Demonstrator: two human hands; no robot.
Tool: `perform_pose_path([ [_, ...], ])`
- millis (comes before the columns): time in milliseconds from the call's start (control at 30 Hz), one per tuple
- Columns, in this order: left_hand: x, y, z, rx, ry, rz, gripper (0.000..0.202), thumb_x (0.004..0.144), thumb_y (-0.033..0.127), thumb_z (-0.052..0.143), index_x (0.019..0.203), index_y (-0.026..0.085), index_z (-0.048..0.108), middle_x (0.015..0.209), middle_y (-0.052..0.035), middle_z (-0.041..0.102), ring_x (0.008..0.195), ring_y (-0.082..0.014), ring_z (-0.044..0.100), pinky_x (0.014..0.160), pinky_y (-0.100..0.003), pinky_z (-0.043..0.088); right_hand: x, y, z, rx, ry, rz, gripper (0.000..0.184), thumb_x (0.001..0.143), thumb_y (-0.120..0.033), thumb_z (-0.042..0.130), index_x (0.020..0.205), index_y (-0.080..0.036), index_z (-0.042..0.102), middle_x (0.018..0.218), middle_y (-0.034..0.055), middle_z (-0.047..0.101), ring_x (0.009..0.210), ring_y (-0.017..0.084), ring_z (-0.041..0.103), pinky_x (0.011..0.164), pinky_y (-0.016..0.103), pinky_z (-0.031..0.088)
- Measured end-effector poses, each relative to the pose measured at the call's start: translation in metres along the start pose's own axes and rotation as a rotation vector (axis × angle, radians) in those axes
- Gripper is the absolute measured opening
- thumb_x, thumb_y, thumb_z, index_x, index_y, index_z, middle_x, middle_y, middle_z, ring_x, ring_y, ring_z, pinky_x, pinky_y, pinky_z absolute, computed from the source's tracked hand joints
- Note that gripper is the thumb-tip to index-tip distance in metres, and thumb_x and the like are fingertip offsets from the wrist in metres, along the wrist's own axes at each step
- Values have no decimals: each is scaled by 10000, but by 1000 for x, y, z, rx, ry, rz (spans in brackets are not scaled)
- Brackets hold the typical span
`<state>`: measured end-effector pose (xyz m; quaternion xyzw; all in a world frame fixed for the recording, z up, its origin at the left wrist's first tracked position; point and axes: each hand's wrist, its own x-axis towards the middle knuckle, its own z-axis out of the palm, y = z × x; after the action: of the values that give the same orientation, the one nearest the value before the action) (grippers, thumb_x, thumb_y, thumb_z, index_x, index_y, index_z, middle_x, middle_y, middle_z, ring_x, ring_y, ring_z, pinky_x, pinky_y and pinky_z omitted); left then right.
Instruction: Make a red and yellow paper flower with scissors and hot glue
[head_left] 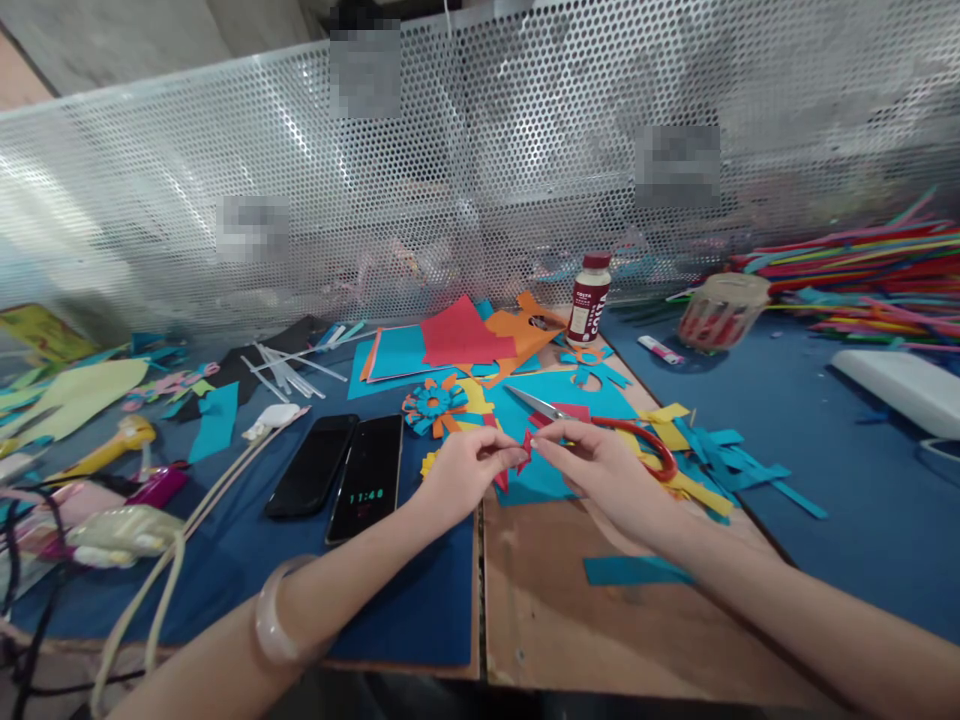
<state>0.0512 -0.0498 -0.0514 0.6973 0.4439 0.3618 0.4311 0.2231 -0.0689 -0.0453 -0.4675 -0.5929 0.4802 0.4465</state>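
Between my two hands is a small red paper piece (526,452), pinched from both sides. My left hand (466,462) grips its left edge with thumb and fingertips. On the other side, my right hand (592,460) holds it the same way. Under them lies a blue paper sheet (517,490). Scissors with orange-red handles (664,455) rest just behind my right hand, blades pointing to the far left. A blue and orange paper flower (433,400) lies beyond my left hand. Yellow and blue paper scraps (720,465) are heaped to the right.
Two phones (313,465) lie left of my left hand. A dark red bottle (589,300) stands near the perforated metal screen (465,200). Coloured sheets (457,345) are stacked at the back. Cables (202,510) cross the left side; a jar (721,312) stands at right.
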Motion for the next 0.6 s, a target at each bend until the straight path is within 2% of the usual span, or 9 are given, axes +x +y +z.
perform_pose_path([
  [233,2,-4,-2,-120,-95,-50,268,761,404,610,746,141,660,711,-26,642,704,-144,571,670,-238,436,-2,7,-2,182,-87,120,301,763,-481,597,853,-194,594,478,-92,254,424,61,206,399,220,150],
  [300,3,-6,-3,-140,-123,-45,278,766,406,606,739,134,654,713,-33,642,700,-145,577,669,-241,448,-2,7,-2,164,-91,92,276,769,-459,597,831,-190,589,488,-88,280,429,60,221,402,218,161],
  [400,4,-8,-4,-94,-134,-12,287,781,413,590,786,133,655,757,-52,660,705,-155,602,660,-254,474,-1,7,0,38,-45,-21,229,779,-396,593,728,-174,575,561,-55,416,493,68,334,448,214,258],
  [467,3,-7,-4,32,-16,95,286,775,398,608,913,151,647,871,-67,669,754,-164,616,674,-267,489,0,8,2,-36,45,-69,216,784,-362,583,691,-169,557,637,-32,498,566,83,410,513,217,325],
  [533,1,-4,-3,227,158,298,290,763,356,637,995,181,633,955,-69,660,836,-174,614,738,-292,495,1,9,5,-85,143,-89,204,787,-347,574,690,-169,551,656,-23,527,599,98,443,552,225,355],
  [600,-1,-2,-1,402,276,507,244,768,307,643,987,201,645,947,-61,663,889,-178,604,800,-316,486,1,9,9,-103,209,-111,202,788,-346,569,688,-171,548,642,-24,527,596,102,448,556,229,362],
])
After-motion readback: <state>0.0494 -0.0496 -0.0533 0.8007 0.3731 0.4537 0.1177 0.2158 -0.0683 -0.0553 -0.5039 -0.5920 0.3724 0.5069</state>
